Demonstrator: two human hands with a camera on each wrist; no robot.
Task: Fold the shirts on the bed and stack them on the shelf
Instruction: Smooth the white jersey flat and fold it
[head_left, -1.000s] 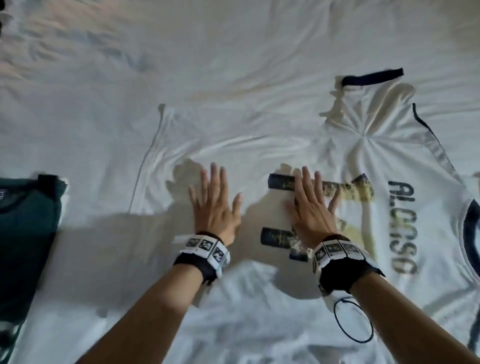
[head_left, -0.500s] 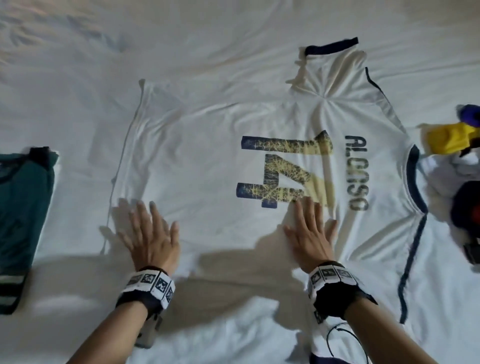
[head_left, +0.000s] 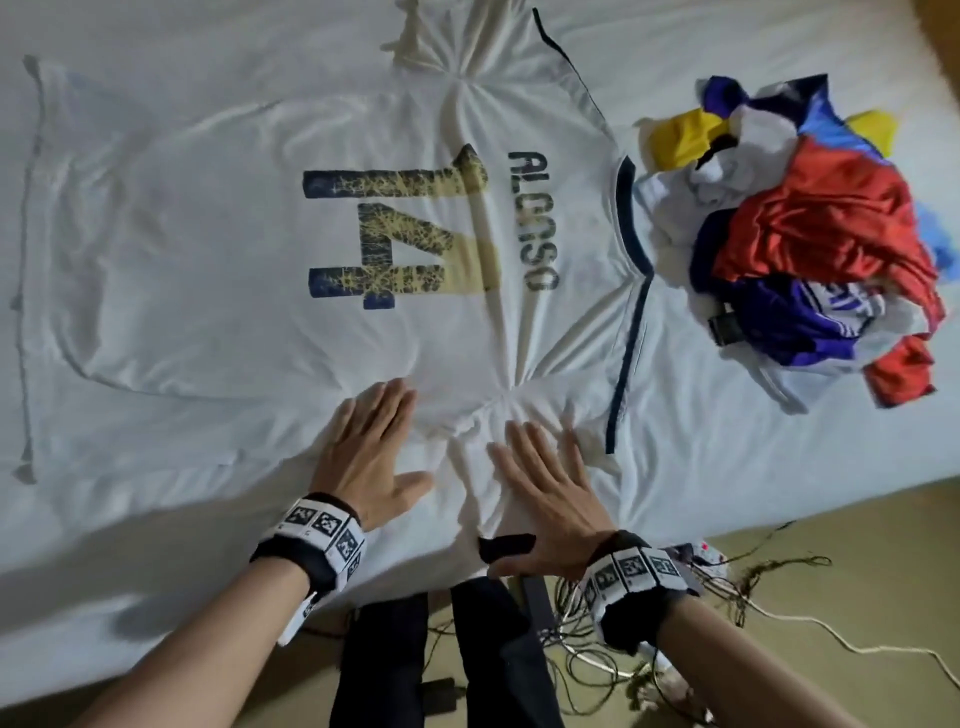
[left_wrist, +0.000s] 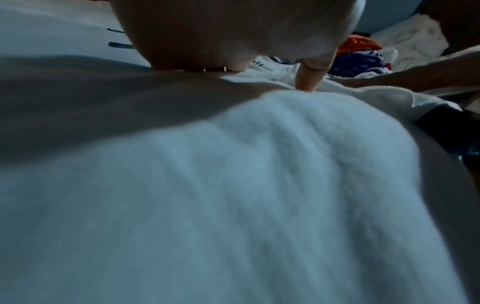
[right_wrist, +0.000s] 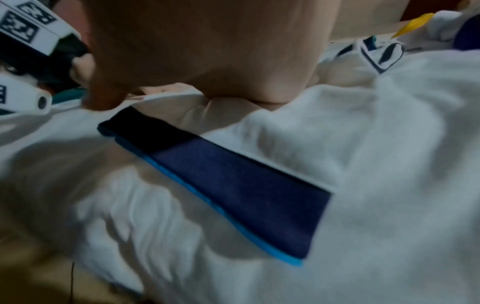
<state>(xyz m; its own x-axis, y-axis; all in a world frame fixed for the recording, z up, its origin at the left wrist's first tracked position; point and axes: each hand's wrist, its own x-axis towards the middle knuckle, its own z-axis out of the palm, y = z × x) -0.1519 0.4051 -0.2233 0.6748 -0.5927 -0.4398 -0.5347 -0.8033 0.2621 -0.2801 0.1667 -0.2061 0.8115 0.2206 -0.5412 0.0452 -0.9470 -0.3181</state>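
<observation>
— Shirt first: where does it lie?
— White football shirt (head_left: 270, 244) with a cracked navy-and-gold number 14, the name ALONSO and navy trim lies spread back-up across the white-sheeted bed (head_left: 727, 457), its collar toward the bed's right side and its hem toward the left edge. One sleeve reaches the near edge of the bed, and its navy cuff (right_wrist: 233, 185) with a light blue rim lies flat there.
— And the hands?
— Both lie palm-down on that near sleeve area. The left hand (head_left: 371, 449) has straight fingers flat on the cloth, grip loose, holding nothing. The right hand (head_left: 550, 496) is just beside it, fingers spread and flat, thumb next to the navy cuff; it grips nothing either. Cloth puckers into creases between the two hands.
— Anything else on the bed?
— Loose pile of crumpled clothes (head_left: 810, 244) in red, blue, yellow and white sits near the right edge, just beside the shirt's collar.
— Below the bed?
— Tangle of thin cables (head_left: 675, 613) lies on the tan floor by the near edge, beside the person's dark trousers (head_left: 493, 654).
</observation>
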